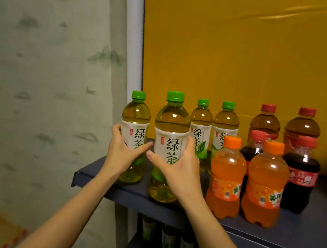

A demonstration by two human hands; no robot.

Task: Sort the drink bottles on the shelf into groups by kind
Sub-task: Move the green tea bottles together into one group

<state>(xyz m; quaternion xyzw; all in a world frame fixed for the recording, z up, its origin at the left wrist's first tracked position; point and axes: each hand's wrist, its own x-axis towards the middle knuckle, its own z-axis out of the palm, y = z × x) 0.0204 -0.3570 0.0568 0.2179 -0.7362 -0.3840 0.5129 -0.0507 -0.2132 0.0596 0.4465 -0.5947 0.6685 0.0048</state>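
Drink bottles (226,120) upright on the dark blue shelf (300,240), long axes vertical, caps up. At the left end, two green teas in hand. Left grip (121,153) curled round the label of the outer green tea bottle (136,113), thumb across the front, fingers round its left side. Right grip (181,169) clasped round the waist of the front green tea bottle (172,123), just beside the first and nearer the shelf's front edge. Bases on the shelf or barely off it; cannot tell which. Behind and to the right, two more green teas (201,116), side by side. Deciding relation, as a judgement: that pair straight back and slightly right of the right grip, closer to it than to the left, so probably a short move away from the body, kept vertical. Further right, orange sodas (266,177) in front, colas (301,174) behind them, red-capped brown teas (265,122) at the back. All capped and full or nearly so. More bottles (167,239) dimly visible underneath
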